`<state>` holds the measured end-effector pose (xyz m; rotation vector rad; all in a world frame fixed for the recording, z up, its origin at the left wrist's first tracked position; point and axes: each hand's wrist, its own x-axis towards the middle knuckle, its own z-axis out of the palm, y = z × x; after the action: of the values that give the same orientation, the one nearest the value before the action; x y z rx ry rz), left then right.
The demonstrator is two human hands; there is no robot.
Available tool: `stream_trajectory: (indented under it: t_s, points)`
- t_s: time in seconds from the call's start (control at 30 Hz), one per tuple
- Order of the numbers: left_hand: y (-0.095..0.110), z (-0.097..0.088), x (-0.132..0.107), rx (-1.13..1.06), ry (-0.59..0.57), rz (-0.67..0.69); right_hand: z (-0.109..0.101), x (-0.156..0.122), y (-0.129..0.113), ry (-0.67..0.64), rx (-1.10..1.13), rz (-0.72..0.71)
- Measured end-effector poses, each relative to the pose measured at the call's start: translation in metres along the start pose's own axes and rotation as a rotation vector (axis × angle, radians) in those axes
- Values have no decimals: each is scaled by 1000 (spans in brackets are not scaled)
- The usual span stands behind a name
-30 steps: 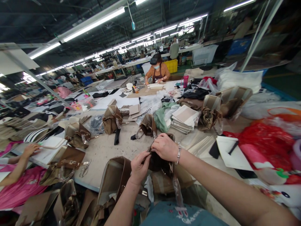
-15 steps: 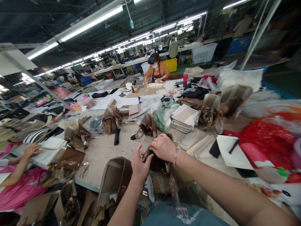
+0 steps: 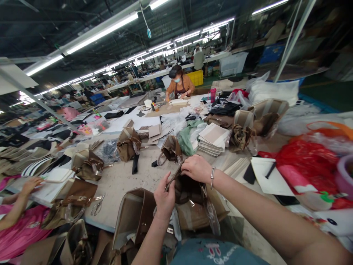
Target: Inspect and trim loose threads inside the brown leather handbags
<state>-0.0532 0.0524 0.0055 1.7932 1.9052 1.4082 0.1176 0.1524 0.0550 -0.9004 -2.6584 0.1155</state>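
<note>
In front of my body a brown handbag stands with its mouth open toward me, dark inside. My left hand pinches the left end of its rim between thumb and fingers. Across the far side of the same rim, my right hand is closed on the edge, a bracelet on its wrist. A metal clasp and a strip of clear plastic hang on the bag's near side. Left of it sits another open brown bag, which my left forearm partly overlaps. A small brown bag lies just beyond my hands.
Scissors lie on the table to the left, near a co-worker's hand. Stacked beige panels and a green plastic bag are ahead. A red plastic bag and a white board lie to the right.
The handbag's mouth has spread wider and its inside shows more. My hands have drawn apart slightly along the rim. The whole view has shifted a little.
</note>
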Motion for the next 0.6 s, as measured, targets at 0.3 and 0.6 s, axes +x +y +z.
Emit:
stream_trajectory:
  t_s: [0.3,0.6]
  points:
    - [0,4,-2,1,9,-24,-2,10,-5,-29,31,153]
    - [-2,-4,5,142,-127,-16,-8,12,-3,-82,4,129]
